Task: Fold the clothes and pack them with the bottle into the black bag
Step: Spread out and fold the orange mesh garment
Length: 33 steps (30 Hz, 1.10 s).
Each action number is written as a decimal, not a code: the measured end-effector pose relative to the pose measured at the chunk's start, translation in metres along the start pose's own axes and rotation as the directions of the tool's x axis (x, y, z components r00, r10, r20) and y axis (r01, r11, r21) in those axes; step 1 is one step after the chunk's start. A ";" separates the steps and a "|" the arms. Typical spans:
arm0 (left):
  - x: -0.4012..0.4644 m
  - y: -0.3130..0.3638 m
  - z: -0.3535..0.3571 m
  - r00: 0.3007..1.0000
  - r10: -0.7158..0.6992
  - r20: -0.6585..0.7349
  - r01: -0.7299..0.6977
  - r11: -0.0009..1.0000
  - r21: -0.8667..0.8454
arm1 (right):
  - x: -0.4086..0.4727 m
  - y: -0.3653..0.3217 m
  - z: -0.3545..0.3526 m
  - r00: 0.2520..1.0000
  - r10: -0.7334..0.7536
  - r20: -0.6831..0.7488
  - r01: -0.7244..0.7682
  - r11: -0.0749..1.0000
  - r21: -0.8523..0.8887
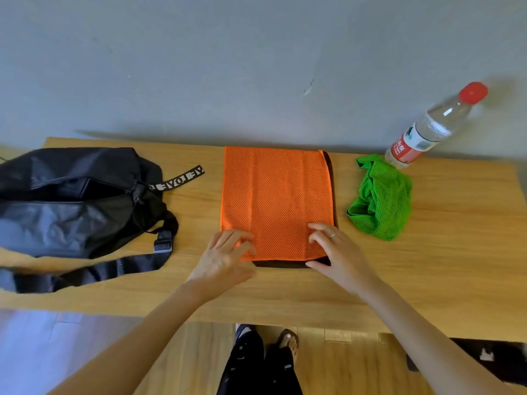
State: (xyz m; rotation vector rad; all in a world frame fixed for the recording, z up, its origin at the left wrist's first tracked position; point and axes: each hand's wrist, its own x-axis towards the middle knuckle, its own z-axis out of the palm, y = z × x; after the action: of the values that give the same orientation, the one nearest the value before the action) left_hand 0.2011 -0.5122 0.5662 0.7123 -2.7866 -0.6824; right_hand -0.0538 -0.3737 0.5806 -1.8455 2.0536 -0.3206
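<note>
- The black bag (71, 201) lies at the table's left, its mouth open, well apart from both hands; its left end is cut off
- The folded orange mesh garment (276, 201) lies mid-table, long axis running away from the person, a dark layer under it barely showing
- The left hand (225, 258) and right hand (336, 252) each take a near corner, fingers curled onto the cloth; whether they pinch or press is unclear
- The green mesh garment (380, 198) sits crumpled to the right, nearer the right hand
- The water bottle (433, 126) stands just behind it
</note>
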 end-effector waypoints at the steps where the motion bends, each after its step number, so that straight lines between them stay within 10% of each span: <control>1: -0.002 0.005 0.005 1.000 -0.017 0.006 0.017 0.999 0.031 | -0.006 0.002 0.003 1.000 -0.003 0.029 0.003 1.000 -0.005; 16: 0.015 0.021 0.019 0.959 -0.063 -0.278 0.098 0.989 0.114 | -0.014 0.006 0.004 0.980 0.119 -0.161 -0.087 0.978 0.190; 33: -0.001 0.024 0.008 0.994 -0.007 -0.113 0.019 0.994 0.106 | -0.017 0.017 -0.009 0.987 0.098 -0.129 -0.066 0.970 0.233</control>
State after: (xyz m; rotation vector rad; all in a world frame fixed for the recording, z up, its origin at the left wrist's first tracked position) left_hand 0.1893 -0.4897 0.5707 0.7644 -2.7332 -0.4825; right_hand -0.0714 -0.3554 0.5843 -1.6377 2.0778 -0.6507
